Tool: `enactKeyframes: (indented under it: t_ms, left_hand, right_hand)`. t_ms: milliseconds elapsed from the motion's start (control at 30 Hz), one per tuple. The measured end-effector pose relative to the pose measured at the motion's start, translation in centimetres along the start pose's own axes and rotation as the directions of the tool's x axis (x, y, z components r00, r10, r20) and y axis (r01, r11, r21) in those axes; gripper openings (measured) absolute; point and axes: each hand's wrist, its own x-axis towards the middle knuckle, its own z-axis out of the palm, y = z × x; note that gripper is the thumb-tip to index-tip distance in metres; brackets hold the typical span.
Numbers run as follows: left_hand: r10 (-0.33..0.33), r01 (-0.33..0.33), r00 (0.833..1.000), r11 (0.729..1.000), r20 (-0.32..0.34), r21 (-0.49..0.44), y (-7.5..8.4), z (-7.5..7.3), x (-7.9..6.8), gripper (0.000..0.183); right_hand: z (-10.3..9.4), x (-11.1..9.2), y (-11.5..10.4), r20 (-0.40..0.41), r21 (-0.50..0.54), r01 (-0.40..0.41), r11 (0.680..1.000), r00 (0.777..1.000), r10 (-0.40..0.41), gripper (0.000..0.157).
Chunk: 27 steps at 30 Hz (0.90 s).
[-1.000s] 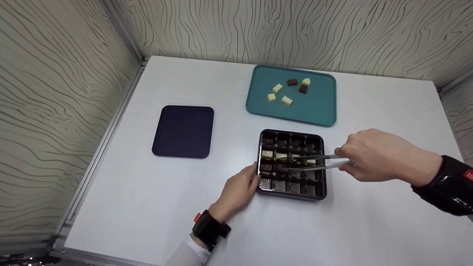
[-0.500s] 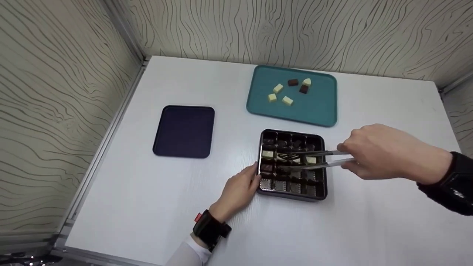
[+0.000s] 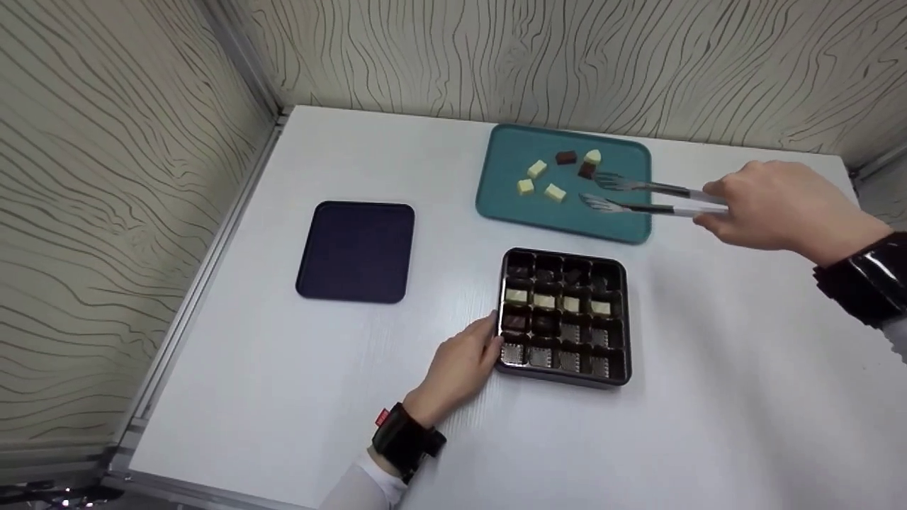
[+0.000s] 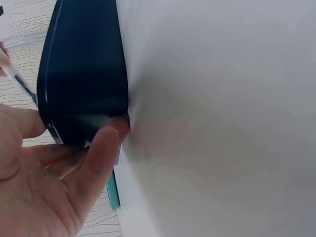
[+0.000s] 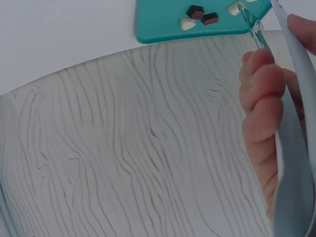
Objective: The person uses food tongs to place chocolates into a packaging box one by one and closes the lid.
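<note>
My left hand (image 3: 464, 360) holds the near-left corner of a black chocolate box (image 3: 571, 377) with a gridded insert. In the left wrist view, thumb and fingers lie about the box corner (image 4: 84, 94). Dark pieces show in its far row, white chocolates (image 3: 544, 302) across the second, and two dark chocolates (image 3: 516, 322) at the left of the third. My right hand (image 3: 776, 209) grips silver serving tongs (image 3: 662, 188) with fork-like tips. Their arms are spread over the teal tray (image 3: 609, 223), with nothing between them; the upper tip is beside a dark chocolate (image 3: 587, 170).
Several white chocolates (image 3: 555, 193) and another dark chocolate (image 3: 565, 157) lie on the teal tray at the back. A dark blue square lid or tray (image 3: 356, 251) lies left on the white table (image 3: 397, 411). Patterned panels (image 3: 453, 57) stand behind and at the sides.
The tongs have left the box and moved up and away to the teal tray. A dark chocolate now shows in the third row's second cell. My left hand stays at the box.
</note>
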Motion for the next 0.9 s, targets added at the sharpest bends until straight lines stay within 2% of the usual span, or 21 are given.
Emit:
enactKeyframes:
  t_ms: [167,400,700,900]
  left_hand:
    - [-0.002,0.002,1.0,1.0,0.0,0.008,0.0,-0.2,-0.1,0.051]
    - [0.002,-0.002,1.0,0.999,0.002,0.042,-0.1,0.0,0.1,0.051]
    - [0.02,-0.02,1.0,0.999,-0.004,0.049,-0.1,0.2,0.1,0.051]
    - [0.013,-0.013,1.0,0.999,-0.002,0.042,-0.2,-0.1,0.1,0.052]
  right_hand:
    - [1.3,3.1,1.7,0.003,0.015,-0.015,1.0,1.0,0.015,0.027]
    - [2.5,6.5,2.8,0.031,0.097,-0.083,0.992,0.996,0.08,0.04]
    - [4.0,8.2,3.6,0.049,0.094,-0.083,0.992,0.996,0.079,0.033]
    - [4.2,8.8,3.5,0.059,0.101,-0.065,0.993,0.996,0.059,0.033]
